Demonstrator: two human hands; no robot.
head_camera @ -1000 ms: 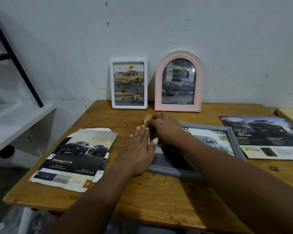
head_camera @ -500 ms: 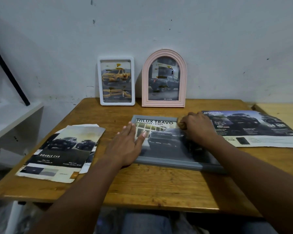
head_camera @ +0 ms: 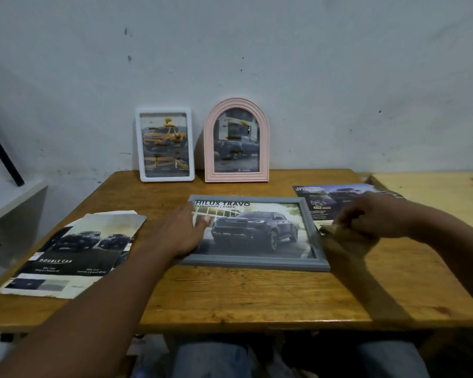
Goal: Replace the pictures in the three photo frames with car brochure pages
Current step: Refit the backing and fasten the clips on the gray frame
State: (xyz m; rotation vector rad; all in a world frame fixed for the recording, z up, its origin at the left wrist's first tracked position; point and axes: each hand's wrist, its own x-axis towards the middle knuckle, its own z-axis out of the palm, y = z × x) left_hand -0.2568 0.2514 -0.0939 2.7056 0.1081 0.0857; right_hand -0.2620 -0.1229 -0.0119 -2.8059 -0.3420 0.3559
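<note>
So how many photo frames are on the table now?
3. A white frame stands at the back against the wall, a pink arched frame right of it, and a grey frame lies flat in front, under the left hand.

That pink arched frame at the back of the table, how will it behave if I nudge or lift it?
The pink arched frame stands upright on its narrow bottom edge near the wall, so a nudge would probably tip it. Its moulded border looks rigid, unlikely to flex when lifted. Its glossy front may be fragile.
</note>
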